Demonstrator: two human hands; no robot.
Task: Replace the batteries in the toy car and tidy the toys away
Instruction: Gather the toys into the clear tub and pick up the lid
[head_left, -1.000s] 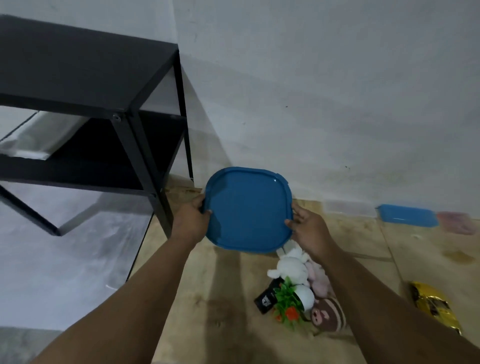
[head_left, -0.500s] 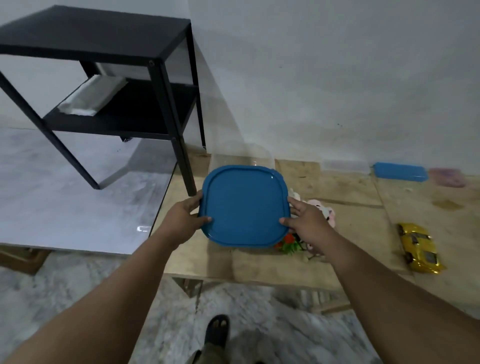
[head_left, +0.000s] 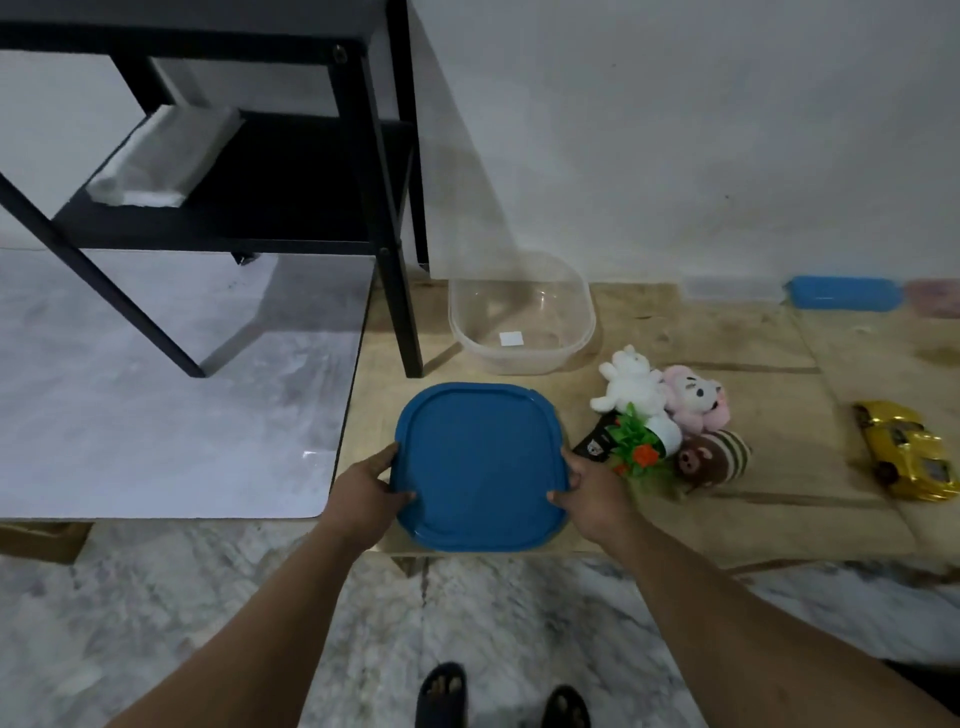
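Note:
A blue square lid (head_left: 478, 465) lies low over the front edge of the wooden board (head_left: 737, 338). My left hand (head_left: 366, 493) grips its left rim and my right hand (head_left: 592, 491) grips its right rim, thumbs on top. Behind it stands a clear plastic tub (head_left: 522, 312) with nothing in it. Right of the lid lies a heap of toys: a white plush (head_left: 626, 382), a pink plush (head_left: 693, 397), a brown striped plush (head_left: 714, 457), a small potted plant toy (head_left: 644, 441) and a black card (head_left: 595, 444). A gold toy car (head_left: 906, 449) sits at the far right.
A black metal shelf unit (head_left: 384, 218) stands at the back left, one leg just left of the tub, with a white packet (head_left: 163, 153) on its lower shelf. A blue case (head_left: 844, 293) lies by the wall. A white mat (head_left: 171, 405) covers the left. Sandalled feet (head_left: 441, 693) below.
The lid has come down and towards me, from in front of the wall to low over the board's front edge. The clear tub and the gold car have come into full view.

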